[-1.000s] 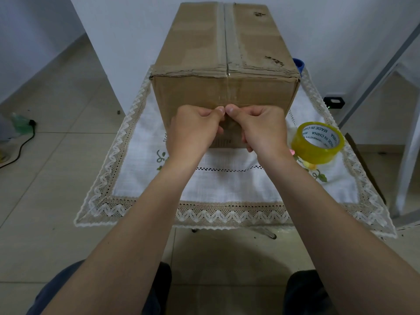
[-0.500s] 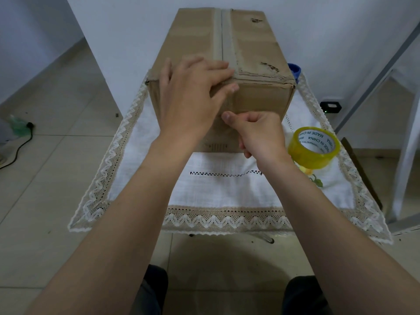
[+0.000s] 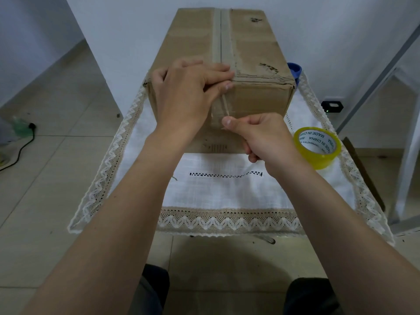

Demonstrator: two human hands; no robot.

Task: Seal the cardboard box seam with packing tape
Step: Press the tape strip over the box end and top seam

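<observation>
A brown cardboard box (image 3: pixel 256 46) stands on a small table with a white lace-edged cloth (image 3: pixel 227 196). A strip of tape runs along its top seam (image 3: pixel 220 35). My left hand (image 3: pixel 186 96) lies flat over the box's near top edge at the seam, its thumb pressing down. A clear strip of tape (image 3: pixel 223 106) runs down the box's front face. My right hand (image 3: pixel 259 135) pinches the strip's lower end against the front face. A yellow tape roll (image 3: pixel 317 147) sits on the cloth to the right of the box.
A blue round object (image 3: pixel 295 69) shows behind the box's right corner. A small black device with a green light (image 3: pixel 331 107) lies on the floor to the right. White frame legs (image 3: pixel 409 142) stand at the far right. A cable (image 3: pixel 20 151) lies on the floor at left.
My left hand rose from the front face to the box's top edge and settled flat there. My right hand stayed on the front, holding the tape's lower end.
</observation>
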